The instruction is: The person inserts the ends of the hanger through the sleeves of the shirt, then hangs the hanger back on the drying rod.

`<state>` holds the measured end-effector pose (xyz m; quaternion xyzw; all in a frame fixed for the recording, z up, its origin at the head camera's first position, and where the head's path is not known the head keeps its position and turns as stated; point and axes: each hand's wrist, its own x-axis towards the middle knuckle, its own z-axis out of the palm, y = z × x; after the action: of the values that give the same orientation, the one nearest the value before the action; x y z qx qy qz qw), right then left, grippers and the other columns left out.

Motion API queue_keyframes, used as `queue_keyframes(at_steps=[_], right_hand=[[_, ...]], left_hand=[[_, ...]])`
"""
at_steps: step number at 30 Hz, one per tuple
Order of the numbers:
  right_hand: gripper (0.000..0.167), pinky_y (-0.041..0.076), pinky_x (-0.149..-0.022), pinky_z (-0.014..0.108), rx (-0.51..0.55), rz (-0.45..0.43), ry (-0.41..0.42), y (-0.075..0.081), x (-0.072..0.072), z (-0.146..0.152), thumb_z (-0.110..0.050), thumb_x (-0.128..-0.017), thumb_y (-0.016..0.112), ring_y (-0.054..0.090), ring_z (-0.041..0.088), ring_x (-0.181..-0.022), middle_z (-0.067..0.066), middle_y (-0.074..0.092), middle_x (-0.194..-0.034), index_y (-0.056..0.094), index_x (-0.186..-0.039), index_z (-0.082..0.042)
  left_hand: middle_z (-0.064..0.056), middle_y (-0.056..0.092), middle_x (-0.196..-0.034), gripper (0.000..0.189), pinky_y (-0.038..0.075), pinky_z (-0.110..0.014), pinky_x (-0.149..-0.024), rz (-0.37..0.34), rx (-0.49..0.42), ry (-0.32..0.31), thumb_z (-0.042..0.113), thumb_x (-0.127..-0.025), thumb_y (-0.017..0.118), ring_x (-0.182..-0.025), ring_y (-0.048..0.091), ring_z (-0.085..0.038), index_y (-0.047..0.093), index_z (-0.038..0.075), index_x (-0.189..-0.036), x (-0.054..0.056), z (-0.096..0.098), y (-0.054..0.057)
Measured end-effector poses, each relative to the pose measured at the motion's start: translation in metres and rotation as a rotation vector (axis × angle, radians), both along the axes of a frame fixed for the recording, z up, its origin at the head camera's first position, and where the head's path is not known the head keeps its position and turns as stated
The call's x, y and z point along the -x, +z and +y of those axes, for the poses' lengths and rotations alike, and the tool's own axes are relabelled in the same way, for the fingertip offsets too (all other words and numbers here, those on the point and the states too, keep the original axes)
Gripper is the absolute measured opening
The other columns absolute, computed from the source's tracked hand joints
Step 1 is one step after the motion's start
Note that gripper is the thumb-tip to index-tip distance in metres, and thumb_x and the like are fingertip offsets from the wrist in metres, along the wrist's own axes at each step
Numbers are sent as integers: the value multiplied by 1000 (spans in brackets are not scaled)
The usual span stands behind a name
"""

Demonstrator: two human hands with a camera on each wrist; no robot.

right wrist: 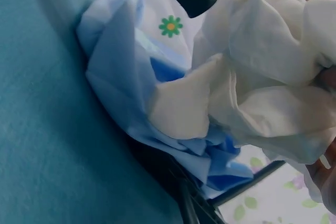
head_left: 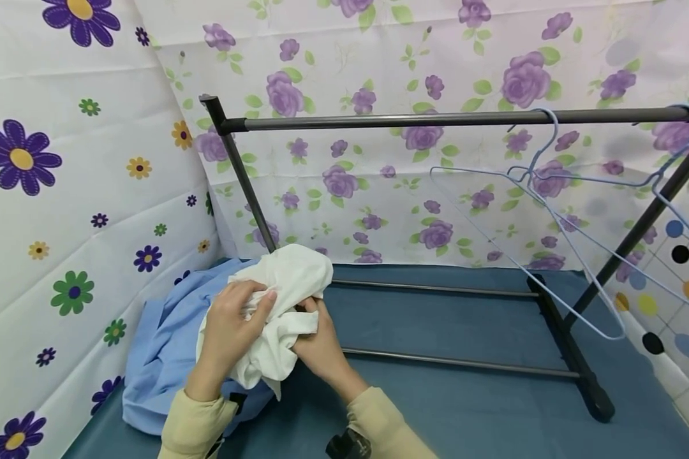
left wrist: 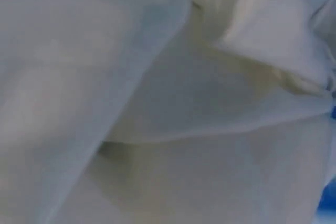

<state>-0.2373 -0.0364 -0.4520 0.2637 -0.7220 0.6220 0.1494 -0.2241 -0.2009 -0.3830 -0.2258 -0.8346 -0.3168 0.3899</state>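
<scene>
A crumpled white cloth [head_left: 284,280], perhaps a garment, is bunched between both hands in the head view. My left hand [head_left: 235,325] grips its left side, thumb and fingers pressed into the folds. The right hand [head_left: 320,341] holds the lower right side, its fingertips partly hidden under the fabric. Behind and below lies a heap of light blue fabric [head_left: 161,357]. Pale cloth [left wrist: 210,171] fills the left wrist view, hiding the left fingers. In the right wrist view, the white cloth [right wrist: 273,40] hangs in loose folds in front of the blue fabric [right wrist: 115,72].
A dark metal clothes rack [head_left: 379,122] stands on the blue-green table covering [head_left: 436,408], its base bars [head_left: 465,363] right of the hands. Light blue wire hangers [head_left: 542,185] hang from the rail at right. Flowered cloth walls [head_left: 344,210] enclose the table.
</scene>
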Motion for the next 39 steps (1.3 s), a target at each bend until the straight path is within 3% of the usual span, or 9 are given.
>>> queue_keyframes(at_steps=[7, 15, 23, 29, 33, 39], right_hand=[[34, 47, -88, 37, -8, 24, -39, 1, 1, 16, -17, -91, 73, 51, 19, -105, 4, 50, -123, 59, -122, -17], [30, 46, -89, 38, 42, 25, -54, 4, 2, 31, -14, -89, 76, 50, 19, -104, 1, 51, -119, 59, -114, -15], [35, 44, -91, 38, 73, 8, -128, 7, -3, 53, 1, -83, 77, 49, 19, -105, 9, 53, -119, 61, -113, -6], [35, 45, -91, 42, 95, 22, -154, 27, -14, 74, 10, -83, 71, 49, 23, -107, 16, 51, -119, 60, -114, 0], [37, 46, -92, 42, 115, 50, -161, 19, -5, 88, 7, -84, 72, 48, 23, -110, 11, 50, -122, 61, -117, -7], [42, 45, -91, 43, 63, 83, -109, 23, 1, 116, 9, -84, 69, 47, 25, -110, 13, 47, -127, 59, -121, -8]], left_hand=[[-13, 71, -98, 11, 49, -53, -85, 6, -12, -62, 11, -89, 74, -98, 65, -33, 73, 4, -97, 9, 13, -4], [-12, 71, -101, 12, 48, -50, -88, -37, -50, -96, 12, -91, 73, -101, 64, -33, 72, 4, -100, 12, 28, -5], [-12, 70, -103, 12, 47, -46, -90, -35, -106, -146, 14, -92, 72, -102, 64, -30, 71, 4, -99, 18, 52, -13], [-11, 69, -108, 16, 50, -49, -90, -82, -113, -172, 19, -94, 70, -106, 64, -29, 71, 6, -103, 22, 72, -7], [-11, 69, -108, 15, 51, -48, -89, -88, -137, -212, 18, -96, 69, -106, 65, -29, 71, 5, -105, 25, 86, -2], [-10, 69, -106, 14, 53, -47, -85, -36, -166, -269, 16, -96, 68, -102, 65, -27, 71, 6, -105, 32, 105, 0]])
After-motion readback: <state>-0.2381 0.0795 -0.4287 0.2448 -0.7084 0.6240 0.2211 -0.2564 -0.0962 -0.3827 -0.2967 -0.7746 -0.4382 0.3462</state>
